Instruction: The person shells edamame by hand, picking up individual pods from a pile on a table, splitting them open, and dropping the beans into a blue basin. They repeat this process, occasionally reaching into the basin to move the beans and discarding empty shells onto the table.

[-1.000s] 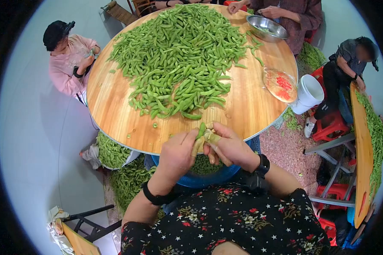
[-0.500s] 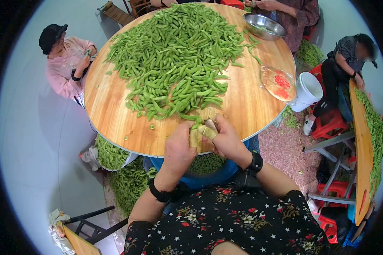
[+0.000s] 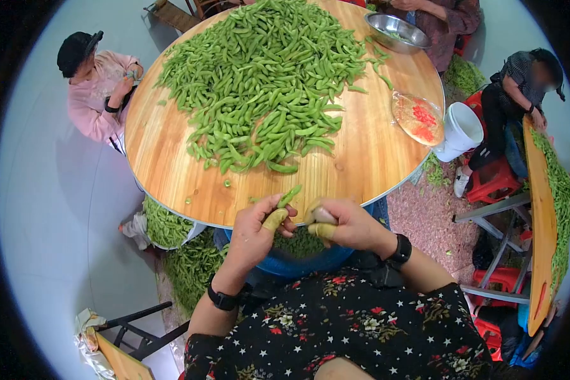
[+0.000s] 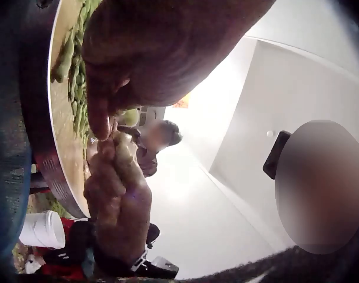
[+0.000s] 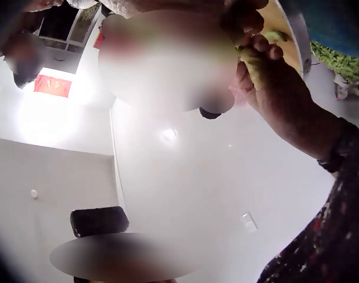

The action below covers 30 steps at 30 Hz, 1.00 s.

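My left hand (image 3: 250,237) pinches a green soybean pod (image 3: 289,196) between thumb and fingers, just over the near edge of the round wooden table (image 3: 171,183). The pod's free end points up and away from me. Close to its right, my right hand (image 3: 354,225) is curled, with a pale grey piece (image 3: 323,216) showing at the thumb. Yellowish coverings wrap some fingertips of both hands. Beneath them a blue tub (image 3: 278,265) holds shelled green beans (image 3: 301,244). Farther in on the tabletop lies a large heap of pods (image 3: 266,88).
A flat bag with red print (image 3: 418,119) and a metal bowl (image 3: 397,33) sit on the table's right side. Beside it stands a white bucket (image 3: 459,133). A sack of pods (image 3: 164,225) is at lower left. People sit around, one in pink (image 3: 98,101).
My hands were together at the table edge and have since drawn apart. The left now holds a pod up; the right has moved slightly right and toward me.
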### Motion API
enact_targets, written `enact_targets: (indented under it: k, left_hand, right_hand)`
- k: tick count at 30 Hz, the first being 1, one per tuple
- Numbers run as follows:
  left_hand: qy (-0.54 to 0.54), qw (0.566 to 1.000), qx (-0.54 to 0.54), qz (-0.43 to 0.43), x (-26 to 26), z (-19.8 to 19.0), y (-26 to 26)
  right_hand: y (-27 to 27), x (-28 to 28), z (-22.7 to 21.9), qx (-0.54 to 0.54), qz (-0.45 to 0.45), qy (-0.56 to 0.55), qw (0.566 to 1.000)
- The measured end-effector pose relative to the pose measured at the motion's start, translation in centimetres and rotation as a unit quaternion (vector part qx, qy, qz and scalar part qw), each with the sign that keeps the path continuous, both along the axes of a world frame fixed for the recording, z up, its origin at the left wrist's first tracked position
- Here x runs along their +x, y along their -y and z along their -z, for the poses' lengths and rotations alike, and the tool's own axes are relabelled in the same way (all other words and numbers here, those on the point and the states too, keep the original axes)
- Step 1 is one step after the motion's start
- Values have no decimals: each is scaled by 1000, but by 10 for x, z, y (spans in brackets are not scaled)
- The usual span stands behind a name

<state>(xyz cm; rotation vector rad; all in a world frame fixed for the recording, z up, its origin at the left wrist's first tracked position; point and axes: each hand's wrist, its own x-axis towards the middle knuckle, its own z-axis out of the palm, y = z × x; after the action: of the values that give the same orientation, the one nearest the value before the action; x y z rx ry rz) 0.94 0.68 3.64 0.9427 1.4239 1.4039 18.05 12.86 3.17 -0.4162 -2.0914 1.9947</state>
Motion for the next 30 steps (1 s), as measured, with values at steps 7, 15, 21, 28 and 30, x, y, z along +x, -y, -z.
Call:
enact_targets:
  k: [7, 15, 21, 28, 30]
  left_hand:
    - [-325, 946, 13, -5, 6, -9, 3]
    - [-421, 898, 120, -34, 10, -4, -1]
    - [-501, 860, 98, 12, 9, -11, 3]
    - [-622, 761, 109, 146, 10, -40, 5]
    - [-643, 740, 116, 161, 6, -42, 3]
  right_hand:
    - [8, -5, -25, -100, 97, 109, 984]
    - [13, -20, -1, -268, 111, -14, 957]
    - [11, -23, -2, -286, 111, -1, 952]
    - [17, -18, -17, -241, 82, 41, 966]
    - [16, -19, -21, -234, 90, 51, 967]
